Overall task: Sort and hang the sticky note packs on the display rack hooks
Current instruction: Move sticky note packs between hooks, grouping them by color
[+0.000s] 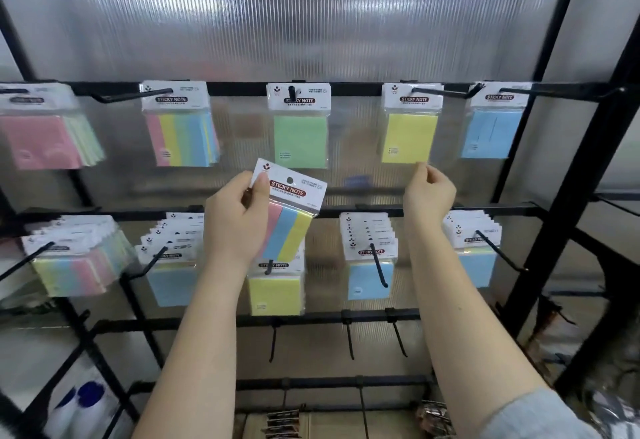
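Left hand [239, 217] pinches a light, slick striped pack [290, 212] by its stiff header card, best held there; right hand [428, 193], loosely curled, holds nothing.

Both raised hands [239, 217] [429, 193] curled

"STICKY NOTE" reads in white capitals on a red band across the white header card of the striped pack [289, 208] held in the left hand [239, 219]. The same words show on the header cards of the hanging green pack [300, 126], yellow pack [410, 123] and blue pack [493, 120]. Smaller print beneath is too blurred to read.
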Demonstrator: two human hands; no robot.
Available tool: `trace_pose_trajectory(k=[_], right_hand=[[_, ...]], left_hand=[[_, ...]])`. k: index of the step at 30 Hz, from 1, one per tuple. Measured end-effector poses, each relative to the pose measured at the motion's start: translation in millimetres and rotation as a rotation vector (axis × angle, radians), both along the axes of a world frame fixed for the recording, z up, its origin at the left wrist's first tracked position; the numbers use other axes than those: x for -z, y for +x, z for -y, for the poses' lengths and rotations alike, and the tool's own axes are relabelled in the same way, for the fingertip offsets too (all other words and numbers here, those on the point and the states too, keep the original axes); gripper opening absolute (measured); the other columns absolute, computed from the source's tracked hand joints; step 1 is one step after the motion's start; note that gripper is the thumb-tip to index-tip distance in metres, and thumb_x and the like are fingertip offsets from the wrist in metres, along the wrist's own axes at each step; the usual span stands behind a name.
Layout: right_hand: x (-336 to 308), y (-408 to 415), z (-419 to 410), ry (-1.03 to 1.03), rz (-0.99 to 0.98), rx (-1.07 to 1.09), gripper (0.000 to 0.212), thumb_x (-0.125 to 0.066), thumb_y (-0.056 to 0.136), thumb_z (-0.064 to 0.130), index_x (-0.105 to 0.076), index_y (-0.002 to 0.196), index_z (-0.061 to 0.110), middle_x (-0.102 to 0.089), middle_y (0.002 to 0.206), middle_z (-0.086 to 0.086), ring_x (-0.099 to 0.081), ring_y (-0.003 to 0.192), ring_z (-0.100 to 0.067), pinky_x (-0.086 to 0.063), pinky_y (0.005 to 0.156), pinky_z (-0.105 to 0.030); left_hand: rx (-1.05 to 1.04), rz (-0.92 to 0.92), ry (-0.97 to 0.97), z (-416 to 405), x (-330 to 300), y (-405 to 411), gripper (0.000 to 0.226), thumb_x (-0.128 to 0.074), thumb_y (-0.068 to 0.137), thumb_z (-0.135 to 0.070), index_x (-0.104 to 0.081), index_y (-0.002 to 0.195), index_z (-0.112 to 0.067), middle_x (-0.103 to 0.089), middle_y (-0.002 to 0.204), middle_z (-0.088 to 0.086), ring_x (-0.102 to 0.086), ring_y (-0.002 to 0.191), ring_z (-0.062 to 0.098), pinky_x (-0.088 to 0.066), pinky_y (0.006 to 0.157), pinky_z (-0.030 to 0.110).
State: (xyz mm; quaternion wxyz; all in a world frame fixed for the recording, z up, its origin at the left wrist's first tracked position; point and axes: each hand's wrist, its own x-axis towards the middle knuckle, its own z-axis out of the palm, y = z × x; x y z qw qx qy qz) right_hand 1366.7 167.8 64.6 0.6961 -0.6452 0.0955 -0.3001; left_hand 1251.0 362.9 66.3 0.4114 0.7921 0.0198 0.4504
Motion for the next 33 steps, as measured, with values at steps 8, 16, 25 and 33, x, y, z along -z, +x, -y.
trace_pose_trajectory(k=[8, 16, 25, 33], right_hand=[[29, -67, -1, -0.489, -0.165, -0.208, 0.028, -0.040, 0.095, 0.016, -0.045, 0.073, 0.033, -0.044, 0.069, 0.014, -0.037, 0.064, -0.006, -0.028, 0.049, -0.009], [28, -142, -21, -0.692, -0.238, -0.357, 0.047, -0.041, 0.099, 0.019, -0.038, 0.145, 0.011, -0.052, 0.140, -0.006, -0.051, 0.123, -0.022, -0.038, 0.096, -0.027], [29, -167, -62, -0.719, -0.276, -0.434, 0.043, -0.046, 0.097, 0.019, -0.046, 0.140, 0.011, -0.051, 0.140, -0.006, -0.050, 0.125, -0.021, -0.038, 0.099, -0.029], [33, -154, -120, -0.679, -0.298, -0.365, 0.043, -0.048, 0.097, 0.020, -0.045, 0.140, 0.013, -0.053, 0.138, -0.006, -0.055, 0.115, -0.019, -0.040, 0.086, -0.025]], left_hand=[[0.016, -0.019, -0.032, -17, 3, -45, 0.048, -0.051, 0.096, -0.030, -0.026, 0.056, -0.021, -0.036, 0.046, -0.010, -0.027, 0.047, 0.006, -0.026, 0.049, 0.026], [-0.103, -0.060, 0.002, -29, -1, -103, 0.049, -0.052, 0.095, -0.034, -0.034, 0.060, -0.005, -0.027, 0.054, 0.002, -0.022, 0.054, 0.009, -0.019, 0.048, 0.024], [-0.098, -0.039, -0.053, -69, -14, -120, 0.047, -0.051, 0.096, -0.036, -0.051, 0.069, 0.003, -0.051, 0.066, 0.023, -0.033, 0.058, 0.014, -0.024, 0.052, 0.028], [-0.027, 0.056, 0.011, -128, -34, -98, 0.045, -0.051, 0.096, -0.034, -0.049, 0.068, 0.002, -0.047, 0.060, 0.012, -0.030, 0.054, 0.011, -0.025, 0.050, 0.024]])
